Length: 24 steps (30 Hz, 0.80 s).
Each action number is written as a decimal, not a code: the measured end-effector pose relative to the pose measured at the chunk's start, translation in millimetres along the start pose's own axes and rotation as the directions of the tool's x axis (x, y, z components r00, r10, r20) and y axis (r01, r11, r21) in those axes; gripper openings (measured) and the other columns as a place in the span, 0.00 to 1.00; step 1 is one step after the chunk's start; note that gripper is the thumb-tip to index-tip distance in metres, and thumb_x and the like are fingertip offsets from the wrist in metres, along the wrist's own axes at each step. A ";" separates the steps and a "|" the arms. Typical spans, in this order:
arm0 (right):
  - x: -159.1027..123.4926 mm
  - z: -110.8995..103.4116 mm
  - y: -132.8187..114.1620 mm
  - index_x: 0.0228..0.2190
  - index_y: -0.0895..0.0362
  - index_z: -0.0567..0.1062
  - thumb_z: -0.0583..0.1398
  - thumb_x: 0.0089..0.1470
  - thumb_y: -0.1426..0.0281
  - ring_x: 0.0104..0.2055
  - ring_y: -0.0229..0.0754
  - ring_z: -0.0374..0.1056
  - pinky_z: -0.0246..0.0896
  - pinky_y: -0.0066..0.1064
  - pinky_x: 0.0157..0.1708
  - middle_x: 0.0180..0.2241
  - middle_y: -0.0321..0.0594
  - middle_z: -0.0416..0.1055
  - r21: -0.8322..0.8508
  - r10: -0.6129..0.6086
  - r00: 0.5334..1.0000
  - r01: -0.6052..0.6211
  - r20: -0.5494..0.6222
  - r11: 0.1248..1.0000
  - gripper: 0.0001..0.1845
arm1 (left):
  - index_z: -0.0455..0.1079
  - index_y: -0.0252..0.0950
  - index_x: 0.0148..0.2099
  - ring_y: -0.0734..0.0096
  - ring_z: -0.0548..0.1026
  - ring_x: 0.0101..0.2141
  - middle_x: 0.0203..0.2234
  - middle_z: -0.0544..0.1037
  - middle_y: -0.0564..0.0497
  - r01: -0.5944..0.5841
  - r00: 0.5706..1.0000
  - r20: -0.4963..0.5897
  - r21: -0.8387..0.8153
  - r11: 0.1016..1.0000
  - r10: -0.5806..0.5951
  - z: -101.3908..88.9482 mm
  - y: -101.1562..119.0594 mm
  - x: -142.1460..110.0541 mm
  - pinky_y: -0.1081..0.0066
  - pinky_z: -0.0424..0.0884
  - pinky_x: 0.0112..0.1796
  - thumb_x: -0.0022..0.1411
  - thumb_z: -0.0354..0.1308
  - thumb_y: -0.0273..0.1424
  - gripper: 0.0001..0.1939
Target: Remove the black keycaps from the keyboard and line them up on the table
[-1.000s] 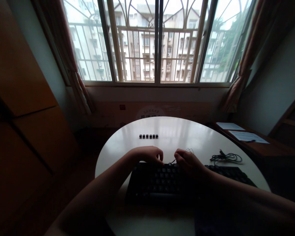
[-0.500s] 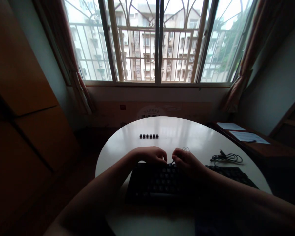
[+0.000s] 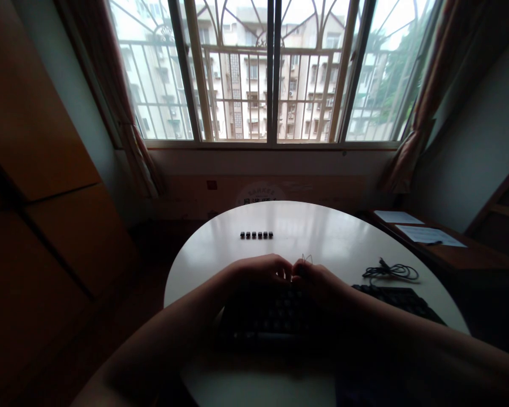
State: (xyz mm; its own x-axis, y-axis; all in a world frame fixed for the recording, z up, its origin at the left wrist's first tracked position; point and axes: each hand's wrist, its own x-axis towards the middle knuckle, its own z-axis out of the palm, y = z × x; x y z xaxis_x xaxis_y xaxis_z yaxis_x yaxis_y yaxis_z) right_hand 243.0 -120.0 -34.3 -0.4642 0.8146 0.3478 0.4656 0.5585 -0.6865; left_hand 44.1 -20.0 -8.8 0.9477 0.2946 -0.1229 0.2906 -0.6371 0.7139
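Observation:
A black keyboard (image 3: 390, 299) lies on a round white table (image 3: 314, 226) in front of me. My left hand (image 3: 261, 270) rests curled over the keyboard's far edge, fingertips bent down onto the top row of keys. My right hand (image 3: 318, 280) is closed in a pinch on a thin wire keycap puller (image 3: 306, 259), whose loops stick up above my fingers. The two hands meet fingertip to fingertip over the same spot of the keyboard. What lies under the fingertips is hidden. A short row of several black keycaps (image 3: 257, 234) sits farther back on the table.
A coiled black cable (image 3: 390, 272) lies on the table right of my hands. A low wooden side table (image 3: 449, 251) at the right holds two paper sheets (image 3: 428, 235). A barred window (image 3: 271, 73) with curtains is ahead; a wooden cabinet (image 3: 34, 186) stands left.
Both hands have closed in toward each other: the left slid right, the right slid left with the puller, and they now touch over the keyboard's top row.

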 end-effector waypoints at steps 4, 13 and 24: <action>-1.2 1.9 -1.2 0.36 0.55 0.66 0.53 0.64 0.62 0.28 0.39 0.65 0.58 0.29 0.29 0.30 0.38 0.72 -0.034 0.012 0.999 -0.013 -0.045 0.999 0.09 | 0.75 0.35 0.41 0.72 0.73 0.33 0.32 0.77 0.54 -0.064 0.998 -0.006 -0.021 0.998 0.064 -0.3 -4.8 2.6 0.75 0.67 0.35 0.58 0.63 0.30 0.08; -2.9 1.0 -3.9 0.36 0.54 0.65 0.53 0.63 0.63 0.28 0.39 0.66 0.58 0.29 0.29 0.31 0.38 0.72 -0.041 -0.036 0.996 0.033 -0.076 0.999 0.08 | 0.75 0.34 0.40 0.74 0.71 0.31 0.30 0.74 0.55 -0.077 0.995 -0.068 -0.040 0.996 0.075 3.8 5.9 0.2 0.76 0.67 0.33 0.54 0.62 0.22 0.09; -4.8 -0.2 -11.8 0.38 0.54 0.65 0.52 0.63 0.66 0.29 0.40 0.67 0.61 0.30 0.29 0.31 0.39 0.72 -0.052 -0.043 0.995 0.039 -0.087 0.998 0.05 | 0.73 0.34 0.37 0.77 0.70 0.31 0.32 0.72 0.54 -0.181 0.980 -0.065 0.102 0.978 0.188 3.1 15.5 -0.2 0.77 0.67 0.33 0.54 0.59 0.17 0.09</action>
State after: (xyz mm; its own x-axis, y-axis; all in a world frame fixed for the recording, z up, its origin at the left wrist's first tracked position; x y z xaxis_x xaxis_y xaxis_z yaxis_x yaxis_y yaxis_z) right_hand 239.8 -130.4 -27.7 -0.4167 0.8001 0.4316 0.4860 0.5973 -0.6380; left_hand 48.8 -32.1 0.2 0.9748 0.2153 0.0589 0.1261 -0.7489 0.6506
